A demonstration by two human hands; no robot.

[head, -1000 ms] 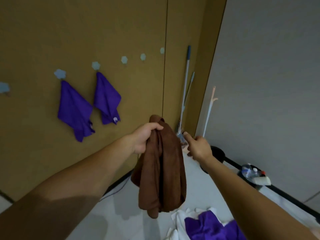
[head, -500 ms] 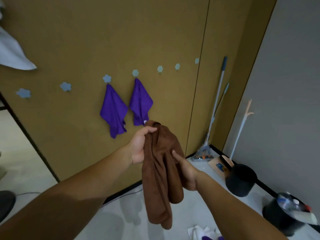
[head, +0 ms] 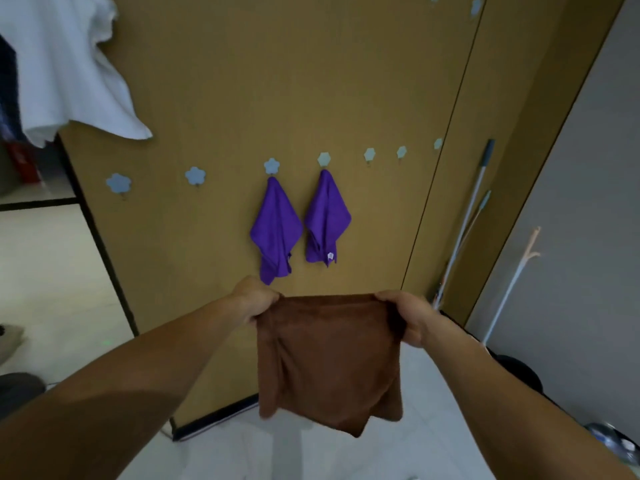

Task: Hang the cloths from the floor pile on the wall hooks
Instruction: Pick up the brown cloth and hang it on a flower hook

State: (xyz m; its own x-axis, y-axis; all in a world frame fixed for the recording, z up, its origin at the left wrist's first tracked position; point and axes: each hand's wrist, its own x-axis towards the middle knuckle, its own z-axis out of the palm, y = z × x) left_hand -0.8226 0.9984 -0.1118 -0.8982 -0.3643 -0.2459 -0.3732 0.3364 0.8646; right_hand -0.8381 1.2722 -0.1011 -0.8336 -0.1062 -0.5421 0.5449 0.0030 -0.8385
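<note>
A brown cloth [head: 329,358] hangs spread out in front of me. My left hand [head: 254,297] grips its upper left corner and my right hand [head: 407,315] grips its upper right corner. On the tan wall runs a row of pale blue flower-shaped hooks. One purple cloth [head: 275,230] hangs from a hook [head: 272,166], a second purple cloth [head: 327,220] from the hook beside it [head: 324,159]. Bare hooks sit to the left [head: 195,175] [head: 118,183] and to the right [head: 369,154] [head: 401,152]. The floor pile is out of view.
A white garment [head: 65,74] hangs at the upper left. Mop handles [head: 467,216] lean in the right corner beside a white stick [head: 512,282]. A black bucket [head: 519,372] stands on the floor at the right, and a doorway opens at the left.
The brown cloth was bunched in my left hand; my right hand took its other corner and both hands spread it flat. The view has risen, and the floor pile dropped out of sight.
</note>
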